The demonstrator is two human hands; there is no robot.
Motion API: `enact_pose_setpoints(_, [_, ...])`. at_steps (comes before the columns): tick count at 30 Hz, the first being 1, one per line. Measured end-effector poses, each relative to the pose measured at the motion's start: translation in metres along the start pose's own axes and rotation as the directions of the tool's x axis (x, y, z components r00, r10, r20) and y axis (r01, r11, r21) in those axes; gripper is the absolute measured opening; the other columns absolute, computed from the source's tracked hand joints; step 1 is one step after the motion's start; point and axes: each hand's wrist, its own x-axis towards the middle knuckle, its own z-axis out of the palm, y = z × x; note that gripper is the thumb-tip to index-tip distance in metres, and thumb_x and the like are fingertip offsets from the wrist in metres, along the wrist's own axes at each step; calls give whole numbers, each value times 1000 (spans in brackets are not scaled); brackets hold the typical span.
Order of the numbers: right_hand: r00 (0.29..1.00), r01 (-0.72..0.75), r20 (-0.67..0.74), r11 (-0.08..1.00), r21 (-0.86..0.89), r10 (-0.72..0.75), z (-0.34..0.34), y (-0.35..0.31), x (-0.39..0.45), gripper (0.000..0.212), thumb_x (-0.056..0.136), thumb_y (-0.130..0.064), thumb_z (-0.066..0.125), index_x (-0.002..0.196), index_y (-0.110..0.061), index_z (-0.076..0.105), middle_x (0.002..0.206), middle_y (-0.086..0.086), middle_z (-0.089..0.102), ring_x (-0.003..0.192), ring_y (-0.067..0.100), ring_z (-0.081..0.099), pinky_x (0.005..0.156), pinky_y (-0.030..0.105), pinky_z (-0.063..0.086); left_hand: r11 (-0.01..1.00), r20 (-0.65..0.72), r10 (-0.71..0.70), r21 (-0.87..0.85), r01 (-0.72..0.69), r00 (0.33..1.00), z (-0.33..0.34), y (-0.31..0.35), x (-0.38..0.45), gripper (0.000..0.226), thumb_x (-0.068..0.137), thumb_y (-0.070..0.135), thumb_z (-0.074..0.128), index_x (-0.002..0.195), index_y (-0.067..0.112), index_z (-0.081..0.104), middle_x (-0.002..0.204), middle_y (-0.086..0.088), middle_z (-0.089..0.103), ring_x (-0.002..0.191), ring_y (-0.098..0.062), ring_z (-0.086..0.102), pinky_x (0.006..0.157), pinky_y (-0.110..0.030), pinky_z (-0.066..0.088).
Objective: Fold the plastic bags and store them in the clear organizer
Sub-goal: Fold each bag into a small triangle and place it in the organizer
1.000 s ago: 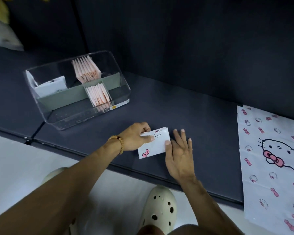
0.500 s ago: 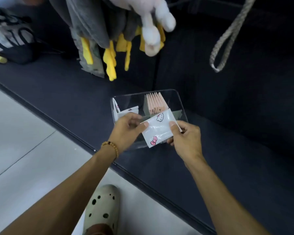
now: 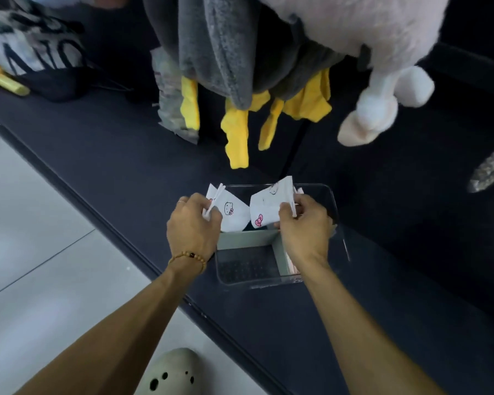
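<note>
Head view, nearest first: my shoe (image 3: 170, 374) sits at 6 o'clock on the pale floor (image 3: 40, 252), and both forearms reach up from there to the organizer (image 3: 341, 232) on the dark ledge (image 3: 126, 166). Its near compartment, at 6 o'clock of the box, looks bare behind the green divider (image 3: 246, 240). My left hand (image 3: 193, 223), at 9 o'clock of the box, has its fingers curled round a small stack of folded bags (image 3: 231, 213) standing in the far-left compartment, tipping them leftward. My right hand (image 3: 305, 223), at 3 o'clock, pinches the new bag (image 3: 268, 206) between thumb and fingers; that bag is folded and held just above the same compartment, with its lower corner dipping toward the gap. I judge this to be the storing step: the fold is done and the slot is being opened. Next I should need to slide the bag down edge-first into that gap, keep the fold from springing, then let the stack lean back. Beyond, at 12 o'clock, plush toys (image 3: 354, 38) hang over the ledge, and a bundle (image 3: 35, 52) lies at 10 o'clock.
</note>
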Motion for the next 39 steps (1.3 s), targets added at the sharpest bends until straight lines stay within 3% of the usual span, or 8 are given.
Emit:
enact_pose_setpoints(4, [969,89,245,960,-266,-22,33,-6,6,16,88,-14,55,80,-7,66,74,5,68,67,20,63,61,29,49,998,21,35,-57,-34,999,1,1,0,6,82,21,63,88,20,61,80,2,57,70,-15,52,68,-27,37])
enact_pose_setpoints(9, [932,36,361,997,-61,-12,53,-12,4,23,93,-21,57,75,-13,69,71,0,69,72,21,69,66,33,55,983,71,134,-132,-124,988,3,-2,-6,9,86,21,61,90,20,69,81,2,59,68,-13,57,73,-36,52])
enact_pose_setpoints(12, [861,-10,506,996,-87,52,55,-11,4,37,96,-35,52,63,-21,62,63,-3,62,71,25,68,64,38,54,983,101,132,-142,-117,986,2,-6,-7,11,87,22,62,94,19,69,84,2,59,71,-12,57,74,-34,53])
enact_pose_setpoints(14, [861,-26,504,997,-73,60,55,-9,4,29,97,-35,50,74,-27,66,72,-7,65,69,19,69,64,36,54,982,110,107,-169,-88,988,1,-5,-7,11,88,22,61,95,20,69,86,2,60,73,-7,56,75,-30,51])
enact_pose_setpoints(23, [959,-157,253,982,104,126,7,-3,-5,22,93,-24,50,76,-33,62,82,-10,67,81,17,69,78,43,58,835,177,-211,-479,271,961,-18,13,-51,17,93,21,55,103,18,68,98,2,68,93,-12,63,89,-36,53])
enact_pose_setpoints(30, [965,-263,17,956,130,263,-99,49,-48,19,92,-22,52,80,-30,65,89,-3,70,88,19,68,85,44,55,709,440,-185,-559,429,879,4,61,-145,12,96,22,53,98,23,64,93,3,67,93,-18,64,90,-46,52])
enact_pose_setpoints(35, [874,-414,-206,897,155,440,-217,127,-111,21,96,-23,51,83,-35,63,92,-8,67,89,11,65,75,23,50,689,643,-62,-526,498,764,38,94,-222,11,97,22,52,100,21,62,94,7,64,95,-19,64,86,-38,53])
enact_pose_setpoints(39, [678,-585,-444,795,158,587,-315,198,-179,14,95,-19,52,90,-21,65,85,-1,66,82,19,60,76,27,45,722,761,28,-464,513,648,70,115,-285,14,96,14,52,95,23,62,99,3,63,98,-18,62,89,-37,50])
